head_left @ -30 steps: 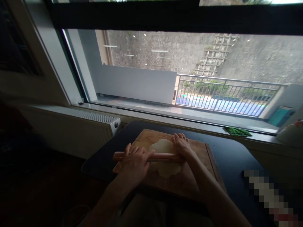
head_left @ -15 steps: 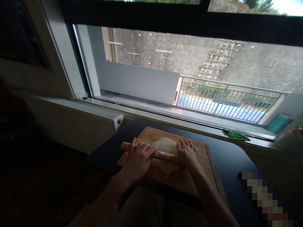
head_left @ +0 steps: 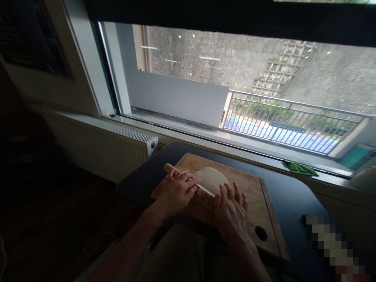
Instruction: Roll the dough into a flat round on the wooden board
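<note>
A wooden rolling pin (head_left: 171,169) with a red-and-white label lies slantwise across a flat, pale round of dough (head_left: 212,177). My left hand (head_left: 178,191) is closed over the pin's left part, its fingertips curling past the label. Under the palm of my right hand (head_left: 232,211) is the pin's right end, hidden from sight; the fingers reach forward beside the dough's right edge. Beneath everything is a wooden cutting board (head_left: 249,188), and my hands cover part of the dough's near side.
The board rests on a dark table (head_left: 293,203) with rounded corners. A blurred-out object (head_left: 331,243) lies at the right. Beyond the table are a green cloth (head_left: 300,168) on the window sill and a white radiator (head_left: 117,149) to the left.
The rolling pin has come nearer to me and slants more steeply, its right end closer. Both hands moved with it, and my right fingers spread out more. The view has shifted slightly.
</note>
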Motion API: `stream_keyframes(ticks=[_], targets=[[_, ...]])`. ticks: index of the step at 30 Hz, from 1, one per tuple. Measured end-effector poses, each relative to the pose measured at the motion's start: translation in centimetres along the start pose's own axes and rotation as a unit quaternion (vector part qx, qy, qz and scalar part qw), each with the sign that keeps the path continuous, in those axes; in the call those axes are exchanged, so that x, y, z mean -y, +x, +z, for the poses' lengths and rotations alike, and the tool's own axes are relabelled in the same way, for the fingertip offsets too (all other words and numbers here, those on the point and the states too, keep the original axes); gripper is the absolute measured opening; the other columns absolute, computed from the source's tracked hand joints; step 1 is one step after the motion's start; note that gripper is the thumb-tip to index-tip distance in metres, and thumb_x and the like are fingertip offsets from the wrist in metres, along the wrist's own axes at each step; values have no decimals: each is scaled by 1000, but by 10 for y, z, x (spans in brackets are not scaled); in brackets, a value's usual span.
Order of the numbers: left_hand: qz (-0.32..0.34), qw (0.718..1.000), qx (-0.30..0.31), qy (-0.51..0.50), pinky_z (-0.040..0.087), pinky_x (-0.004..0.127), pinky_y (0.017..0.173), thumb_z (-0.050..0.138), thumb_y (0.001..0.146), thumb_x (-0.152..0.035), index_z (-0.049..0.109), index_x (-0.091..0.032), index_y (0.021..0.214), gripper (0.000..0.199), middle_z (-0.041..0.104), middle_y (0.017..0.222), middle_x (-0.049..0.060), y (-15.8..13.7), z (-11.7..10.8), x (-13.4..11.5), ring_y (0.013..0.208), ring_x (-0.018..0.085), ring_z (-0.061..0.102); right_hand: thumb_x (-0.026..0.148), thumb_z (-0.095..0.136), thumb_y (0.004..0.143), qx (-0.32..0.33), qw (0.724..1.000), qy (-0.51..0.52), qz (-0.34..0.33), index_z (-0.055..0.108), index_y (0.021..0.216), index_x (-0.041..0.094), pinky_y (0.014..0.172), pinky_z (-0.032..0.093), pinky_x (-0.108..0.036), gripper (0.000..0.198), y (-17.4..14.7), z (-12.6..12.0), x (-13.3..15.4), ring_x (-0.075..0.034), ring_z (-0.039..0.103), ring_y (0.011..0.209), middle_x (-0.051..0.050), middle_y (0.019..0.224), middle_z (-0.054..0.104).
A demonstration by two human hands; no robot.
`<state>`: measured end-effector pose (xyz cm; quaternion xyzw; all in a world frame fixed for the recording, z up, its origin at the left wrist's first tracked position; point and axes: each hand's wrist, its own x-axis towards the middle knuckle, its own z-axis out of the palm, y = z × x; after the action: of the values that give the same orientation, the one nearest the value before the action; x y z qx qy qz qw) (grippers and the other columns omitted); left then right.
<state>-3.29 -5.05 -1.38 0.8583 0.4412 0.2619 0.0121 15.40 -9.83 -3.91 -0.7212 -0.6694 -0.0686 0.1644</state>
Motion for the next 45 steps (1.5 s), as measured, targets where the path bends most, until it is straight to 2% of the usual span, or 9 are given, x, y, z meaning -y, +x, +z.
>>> stream_keyframes(ticks=[8,17,19,23,27,30,36,41,45], targets=[[-2,998,-51,36,9,49,109,38,93,-31,60,-29,112,29,62,105,1,23,6,-1,113,20,44,38,20,92,57,997,29,39,48,128,23,102,24,-51,48,67,6,-26,-27,23,133,-6,139,41],[-7,999,-37,11,11,47,108,36,94,-30,61,-28,111,30,57,110,2,7,13,4,114,19,42,36,16,94,0,998,-22,-51,43,134,14,110,6,-46,53,-21,-6,21,-25,6,138,-7,144,35],[-12,999,-38,19,10,49,108,36,94,-32,61,-28,110,30,57,110,2,7,13,3,113,20,43,37,17,94,4,999,-17,-52,44,134,16,109,7,-47,52,-17,-5,19,-25,7,138,-7,143,37],[-19,997,-58,40,7,52,107,36,93,-32,64,-28,103,29,61,101,1,19,13,-3,108,21,45,40,21,93,42,999,7,1,45,132,23,107,15,-50,49,26,1,-6,-26,13,137,-5,142,38],[-17,997,-52,46,11,51,107,36,93,-31,66,-27,94,31,63,96,1,37,16,-5,103,20,47,40,19,93,61,998,13,31,41,135,21,104,20,-51,51,48,5,-17,-27,15,136,-7,144,34],[-9,999,-35,30,15,48,107,37,92,-32,67,-26,93,30,61,97,2,38,18,0,104,20,47,40,18,93,31,1000,-6,4,42,135,17,107,17,-49,53,24,1,-1,-27,11,137,-8,145,32],[-7,1000,-26,-9,22,42,106,37,93,-30,61,-25,112,31,54,117,3,12,14,9,123,21,35,36,18,94,22,995,-3,-101,34,140,16,110,6,-47,53,-31,-12,37,-23,4,138,-6,147,29],[-30,998,-42,42,7,54,107,37,93,-34,65,-27,98,30,61,100,2,16,13,3,112,22,44,40,21,93,5,999,8,-33,43,134,21,108,11,-48,50,11,-3,12,-25,9,138,-6,145,33],[-59,993,-60,77,9,55,106,35,92,-34,68,-23,87,35,64,90,5,41,22,0,101,23,49,41,20,93,38,998,30,35,43,133,22,104,21,-50,50,64,4,-12,-27,18,136,-8,144,34]])
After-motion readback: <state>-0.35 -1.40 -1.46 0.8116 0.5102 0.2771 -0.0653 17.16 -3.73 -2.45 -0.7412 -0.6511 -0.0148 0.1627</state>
